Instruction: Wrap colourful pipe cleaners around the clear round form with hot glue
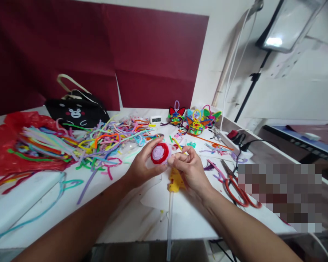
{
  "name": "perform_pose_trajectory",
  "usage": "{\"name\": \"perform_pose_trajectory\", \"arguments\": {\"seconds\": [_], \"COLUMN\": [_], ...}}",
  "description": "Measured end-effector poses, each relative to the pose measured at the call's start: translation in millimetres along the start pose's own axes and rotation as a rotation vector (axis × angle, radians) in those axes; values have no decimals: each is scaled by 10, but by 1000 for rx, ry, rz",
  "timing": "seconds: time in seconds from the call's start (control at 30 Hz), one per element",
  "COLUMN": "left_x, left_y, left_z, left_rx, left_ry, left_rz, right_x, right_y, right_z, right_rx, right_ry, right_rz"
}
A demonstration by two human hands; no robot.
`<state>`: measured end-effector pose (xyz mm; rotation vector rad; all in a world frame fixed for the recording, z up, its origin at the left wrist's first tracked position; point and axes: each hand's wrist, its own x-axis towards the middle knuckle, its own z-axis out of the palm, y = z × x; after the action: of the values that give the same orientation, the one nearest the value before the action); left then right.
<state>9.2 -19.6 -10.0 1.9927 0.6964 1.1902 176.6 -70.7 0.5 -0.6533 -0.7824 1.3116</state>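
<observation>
One coil [160, 153]: red ring around lilac centre, in the curve of the left hand [144, 162], over the bench [125, 222]
Left hand: grasping the coil — digits curved above and below it, round face showing
Right hand [190, 168]: fingertips bent together at the coil's right edge — cannot tell whether they pinch it
Glue gun [175, 182]: yellow, partly behind the right hand, pale stick [170, 222] running past the bench's near edge

The white table [120, 222] carries pipe cleaners [106, 142] (a bright tangle) and orange-handled scissors [230, 176].
</observation>
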Motion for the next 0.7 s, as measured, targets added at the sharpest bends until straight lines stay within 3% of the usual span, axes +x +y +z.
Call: {"name": "perform_pose_trajectory", "arguments": {"seconds": [0.13,0.2,0.47,0.7], "left_x": [27,49,97,56], "left_y": [-40,-70,128,204], "left_z": [14,23,112,240], "left_rx": [-272,-389,-718,-750], "left_ry": [26,111,357,506], "left_rz": [-46,-97,-600,-644], "right_x": [37,40,-78,-135], "right_y": [-23,-26,128,257], "right_z": [-21,-27,-60,-65], "right_rx": [20,-6,-430,-730], "right_ry": [-4,-48,-261,-347], "right_rz": [10,-17,-255,-356]}}
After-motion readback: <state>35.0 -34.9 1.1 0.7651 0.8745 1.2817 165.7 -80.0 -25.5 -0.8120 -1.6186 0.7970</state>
